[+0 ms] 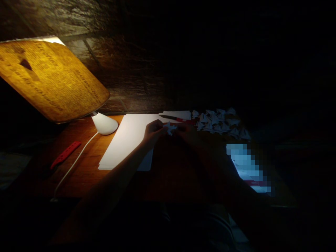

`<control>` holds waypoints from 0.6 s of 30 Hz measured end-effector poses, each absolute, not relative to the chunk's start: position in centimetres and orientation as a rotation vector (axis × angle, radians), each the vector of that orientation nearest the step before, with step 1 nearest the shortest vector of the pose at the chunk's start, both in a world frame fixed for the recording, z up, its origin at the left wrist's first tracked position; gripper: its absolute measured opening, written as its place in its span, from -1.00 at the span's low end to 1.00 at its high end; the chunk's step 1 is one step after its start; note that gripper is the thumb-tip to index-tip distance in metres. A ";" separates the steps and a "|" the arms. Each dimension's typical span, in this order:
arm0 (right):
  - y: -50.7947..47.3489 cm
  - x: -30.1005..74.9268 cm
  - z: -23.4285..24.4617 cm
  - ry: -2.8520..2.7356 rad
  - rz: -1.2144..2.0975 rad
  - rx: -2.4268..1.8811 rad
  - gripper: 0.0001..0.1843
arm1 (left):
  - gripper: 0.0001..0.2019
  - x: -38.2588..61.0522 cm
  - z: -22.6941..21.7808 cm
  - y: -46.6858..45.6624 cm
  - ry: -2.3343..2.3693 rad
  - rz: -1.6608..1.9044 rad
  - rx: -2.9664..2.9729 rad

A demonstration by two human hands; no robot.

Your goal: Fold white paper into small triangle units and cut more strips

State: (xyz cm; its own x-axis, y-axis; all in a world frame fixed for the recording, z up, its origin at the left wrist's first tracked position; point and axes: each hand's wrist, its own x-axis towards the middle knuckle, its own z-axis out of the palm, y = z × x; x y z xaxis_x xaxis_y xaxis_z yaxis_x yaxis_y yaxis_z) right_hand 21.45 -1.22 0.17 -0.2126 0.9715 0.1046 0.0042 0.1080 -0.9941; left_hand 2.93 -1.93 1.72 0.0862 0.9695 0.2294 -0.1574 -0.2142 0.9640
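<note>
Between my two hands, a small folded paper figure with pointed tips is held above the table. My left hand is closed on its left side, thumb and fingers pinched together. In deep shadow, my right hand pinches the right side of the same figure. A stack of white paper sheets lies on the table under and left of my left hand. Just beyond my hands, a knife with a dark blade and red handle rests near more paper. Several similar folded paper figures sit in a group to the right.
A lamp with a printed shade lights the left side, its white cord crossing the wooden table. By the cord lies a red-handled object. A bright, blurred-out screen is at right. A wall stands behind.
</note>
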 end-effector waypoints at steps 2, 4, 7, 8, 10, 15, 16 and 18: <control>-1.1 21.5 -0.1 -1.435 1.258 -1.057 -0.79 | -0.47 2.9 1.7 -2.0 0.919 1.359 1.319; -1.1 21.5 -0.2 -1.442 1.229 -1.059 -0.81 | -0.48 2.9 1.7 -2.1 0.938 1.355 1.334; -1.1 21.6 -0.2 -1.468 1.167 -1.049 -0.82 | -0.48 2.9 1.8 -2.1 0.970 1.350 1.346; -1.1 21.6 -0.2 -1.475 1.161 -1.049 -0.82 | -0.49 2.9 1.8 -2.1 0.980 1.344 1.352; -1.1 21.5 -0.2 -1.481 1.172 -1.053 -0.81 | -0.50 2.9 1.8 -2.1 0.990 1.333 1.365; -1.0 21.6 -0.1 -1.463 1.251 -1.011 -0.64 | -0.49 2.9 1.5 -2.0 0.983 1.312 1.362; -1.0 21.8 0.0 -1.463 1.283 -1.005 -0.62 | -0.48 2.8 1.5 -1.9 0.982 1.308 1.354; -0.9 22.4 0.3 -1.479 1.332 -0.996 -0.65 | -0.49 2.7 1.4 -1.8 0.981 1.289 1.350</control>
State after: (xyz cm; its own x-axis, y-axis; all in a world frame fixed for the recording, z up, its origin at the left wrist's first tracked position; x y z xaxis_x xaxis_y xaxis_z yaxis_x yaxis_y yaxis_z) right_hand 22.38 -0.94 0.34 -0.2868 0.9531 0.0963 0.0042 0.1018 -0.9948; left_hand 2.69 -1.78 1.37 0.1077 0.9754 0.1923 -0.0747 -0.1850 0.9799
